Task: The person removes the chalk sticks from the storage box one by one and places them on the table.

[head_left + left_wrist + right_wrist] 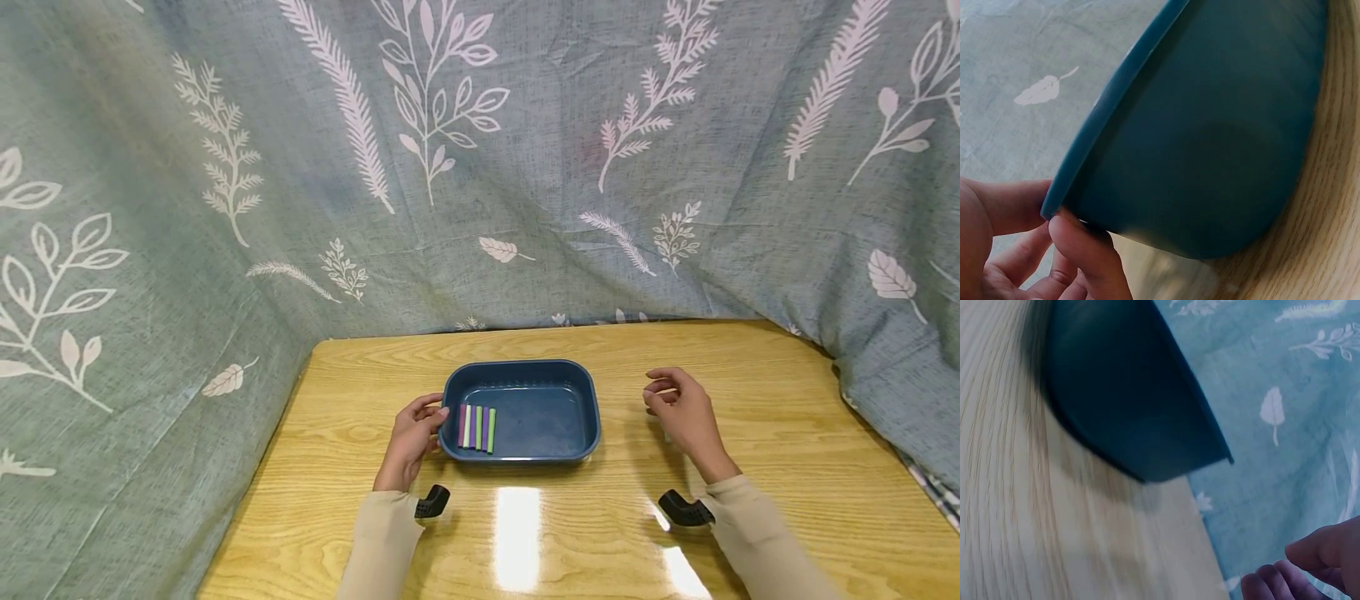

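Observation:
A dark blue rectangular plastic basin point(525, 458) with rounded corners stands on the wooden table. Several thin sticks point(478, 429) in magenta, white, purple and green lie side by side inside it, at its left end. My left hand point(414, 433) pinches the basin's left rim, the thumb on the rim and the fingers at the outer wall; the left wrist view shows this grip on the basin wall point(1197, 144) closely. To the right of the basin, apart from it, my right hand point(684, 417) hovers over the table with loosely bent fingers point(1272, 581) and nothing visible in them.
The wooden table point(360, 375) extends around the basin. A grey-green curtain point(525, 167) with white leaf prints hangs behind the table and along its sides. Black curved pieces sit at the left wrist point(432, 502) and the right wrist point(685, 508). Bright light reflections lie on the tabletop's near part.

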Tool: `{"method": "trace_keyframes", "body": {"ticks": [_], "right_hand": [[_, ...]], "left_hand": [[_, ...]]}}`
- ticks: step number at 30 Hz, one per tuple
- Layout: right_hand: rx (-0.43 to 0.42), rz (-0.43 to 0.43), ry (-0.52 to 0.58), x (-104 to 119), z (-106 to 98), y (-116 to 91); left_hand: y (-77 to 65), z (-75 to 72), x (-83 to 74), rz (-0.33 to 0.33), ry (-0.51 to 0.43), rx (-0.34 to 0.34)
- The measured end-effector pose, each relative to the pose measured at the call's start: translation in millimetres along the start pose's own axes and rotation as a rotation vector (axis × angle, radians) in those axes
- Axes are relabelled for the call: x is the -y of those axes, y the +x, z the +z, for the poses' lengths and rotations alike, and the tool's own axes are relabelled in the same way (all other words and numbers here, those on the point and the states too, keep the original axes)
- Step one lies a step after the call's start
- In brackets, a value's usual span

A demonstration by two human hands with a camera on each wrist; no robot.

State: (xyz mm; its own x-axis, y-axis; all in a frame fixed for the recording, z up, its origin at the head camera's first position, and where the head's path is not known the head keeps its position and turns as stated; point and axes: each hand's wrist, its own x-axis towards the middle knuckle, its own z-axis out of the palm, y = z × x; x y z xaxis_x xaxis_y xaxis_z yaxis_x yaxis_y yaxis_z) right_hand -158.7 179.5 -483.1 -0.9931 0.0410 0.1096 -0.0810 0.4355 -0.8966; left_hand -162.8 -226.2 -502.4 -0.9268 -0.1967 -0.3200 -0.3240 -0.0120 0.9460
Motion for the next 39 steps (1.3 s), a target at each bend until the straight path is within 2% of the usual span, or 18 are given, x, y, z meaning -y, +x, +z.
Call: {"method": "trace_keyframes", "body": {"ticks": [19, 39], "right_hand": [[0.018, -0.054, 0.098, 34, 46, 6], [0.085, -0.077, 0.154, 53, 93, 2]], "left_hand": [[-2.3, -0.3, -1.3, 0.005, -0.006, 0.004], [-1.3, -1.7, -1.6, 0.005, -0.005, 0.014]]}}
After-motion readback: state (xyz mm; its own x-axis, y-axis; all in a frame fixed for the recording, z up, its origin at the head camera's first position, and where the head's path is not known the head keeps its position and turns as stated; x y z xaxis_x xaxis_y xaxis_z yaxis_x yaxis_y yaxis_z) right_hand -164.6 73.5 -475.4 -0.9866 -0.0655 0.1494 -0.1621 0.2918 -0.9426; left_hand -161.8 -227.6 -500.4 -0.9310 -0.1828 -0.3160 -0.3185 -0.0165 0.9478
